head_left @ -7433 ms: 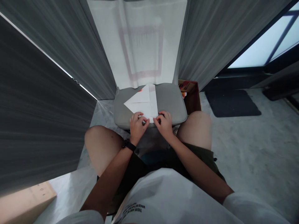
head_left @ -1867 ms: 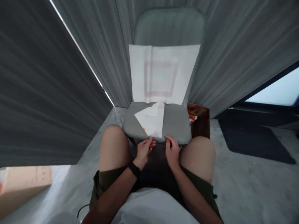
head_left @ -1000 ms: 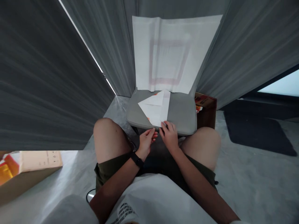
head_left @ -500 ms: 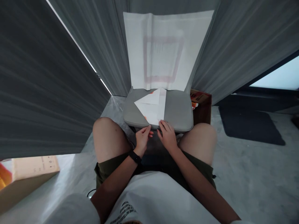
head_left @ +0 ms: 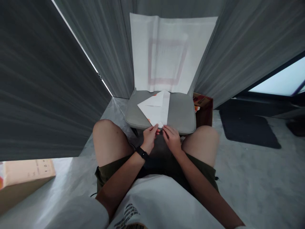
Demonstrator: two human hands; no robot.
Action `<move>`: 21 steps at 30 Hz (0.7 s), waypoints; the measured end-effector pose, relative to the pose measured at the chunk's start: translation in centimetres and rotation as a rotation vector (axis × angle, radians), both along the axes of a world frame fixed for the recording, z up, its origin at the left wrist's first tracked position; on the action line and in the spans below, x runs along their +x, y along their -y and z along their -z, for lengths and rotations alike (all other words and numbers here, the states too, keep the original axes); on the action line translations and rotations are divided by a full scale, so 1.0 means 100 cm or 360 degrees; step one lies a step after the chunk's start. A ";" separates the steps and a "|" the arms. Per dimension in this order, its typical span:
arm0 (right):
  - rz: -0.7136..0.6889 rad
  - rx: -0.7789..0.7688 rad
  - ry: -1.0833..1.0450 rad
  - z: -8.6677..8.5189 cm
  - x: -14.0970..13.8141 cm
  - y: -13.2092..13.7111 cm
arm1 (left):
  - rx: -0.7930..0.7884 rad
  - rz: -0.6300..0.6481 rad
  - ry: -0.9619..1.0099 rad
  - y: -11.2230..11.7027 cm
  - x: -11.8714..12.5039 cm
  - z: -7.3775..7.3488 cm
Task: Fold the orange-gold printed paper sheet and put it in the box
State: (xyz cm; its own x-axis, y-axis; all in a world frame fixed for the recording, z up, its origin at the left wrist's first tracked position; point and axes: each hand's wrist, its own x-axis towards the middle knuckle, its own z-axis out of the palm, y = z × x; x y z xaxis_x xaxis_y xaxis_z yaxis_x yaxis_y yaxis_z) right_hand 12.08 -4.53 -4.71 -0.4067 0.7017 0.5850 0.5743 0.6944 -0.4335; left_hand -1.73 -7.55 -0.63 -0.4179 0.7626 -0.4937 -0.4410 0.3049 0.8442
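A folded sheet of white paper [head_left: 154, 109] with small orange patches lies on the grey chair seat [head_left: 182, 111] between my knees. Its near end reaches the seat's front edge, where a small flap is turned up. My left hand [head_left: 150, 136], with a dark watch on the wrist, pinches the near left corner of the paper between thumb and fingers. Close beside it, my right hand [head_left: 172, 138] has its fingers together on the near right corner. The fingertips of both hands nearly meet, and they hide the very edge of the paper.
A large white sheet [head_left: 171, 57] with a faint reddish frame hangs over the chair back. Grey curtains [head_left: 47, 79] surround the chair. Behind it on the right stands an open red-brown box [head_left: 205, 111]. A cardboard box [head_left: 28, 173] sits at left, a dark mat [head_left: 247, 128] at right.
My left hand has moved right and slightly up, close to my right hand. A small flap at the paper's near end now shows turned up. The view has shifted slightly.
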 end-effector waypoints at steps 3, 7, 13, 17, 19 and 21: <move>-0.0010 -0.0041 -0.0008 -0.002 -0.002 0.006 | 0.0024 0.0058 -0.0137 -0.001 -0.002 0.003; 0.0009 -0.0136 -0.0138 -0.013 0.000 0.017 | -0.0006 0.0179 -0.0228 0.001 -0.019 0.001; 0.0163 -0.0392 -0.0325 -0.024 0.022 0.037 | -0.0160 0.0604 -0.0303 0.013 -0.103 -0.011; 0.0287 -0.0567 -0.0426 -0.019 0.031 0.044 | -0.0121 0.0338 -0.0679 0.012 -0.158 -0.014; 0.0332 -0.0622 -0.0475 -0.016 0.031 0.043 | -0.0080 -0.0023 -0.0654 0.015 -0.166 -0.014; 0.0367 -0.0645 -0.0523 -0.015 0.031 0.038 | -0.0043 -0.0185 -0.0423 0.022 -0.160 -0.013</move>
State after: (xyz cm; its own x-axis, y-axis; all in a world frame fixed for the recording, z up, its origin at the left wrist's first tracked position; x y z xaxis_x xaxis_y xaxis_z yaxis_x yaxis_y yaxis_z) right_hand 15.17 -8.30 -3.18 -0.0586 0.9454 0.3205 0.4811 0.3080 -0.8208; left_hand -17.73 -9.78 0.65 -0.6192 0.6903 -0.3744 -0.2384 0.2890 0.9272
